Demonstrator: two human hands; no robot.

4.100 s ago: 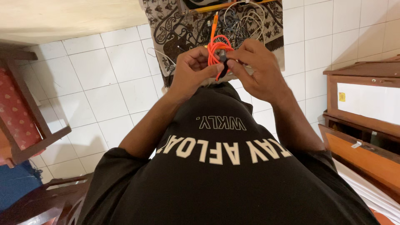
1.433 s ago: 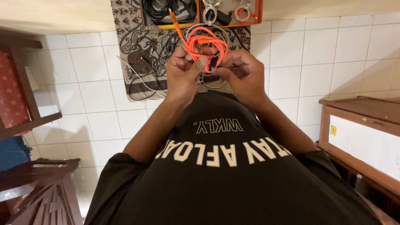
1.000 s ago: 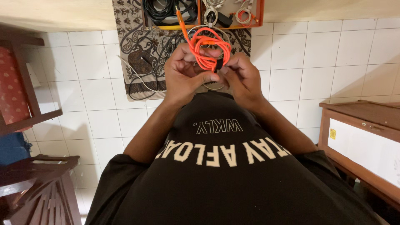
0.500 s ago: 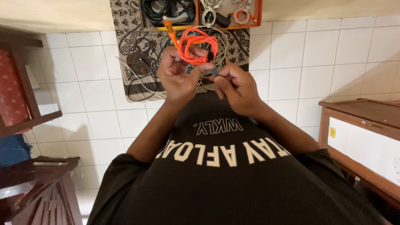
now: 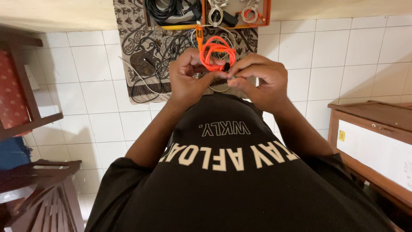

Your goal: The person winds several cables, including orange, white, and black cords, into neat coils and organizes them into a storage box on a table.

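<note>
A: Where's the orange cable (image 5: 218, 52)?
B: Coiled, standing upright above both hands, just in front of the patterned cloth (image 5: 141, 64).
A: Who grips it?
B: Left hand (image 5: 189, 79) and right hand (image 5: 259, 79) both pinch its lower edge.

Single head-worn view, looking steeply down over the chest; hands close at 12 o'clock, patterned cloth (image 5: 141, 56) on tiled floor (image 5: 343, 64) beyond.

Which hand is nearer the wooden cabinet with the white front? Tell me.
Right. The right hand is on the cabinet's side; the left hand is farther off, beyond the orange cable.
</note>
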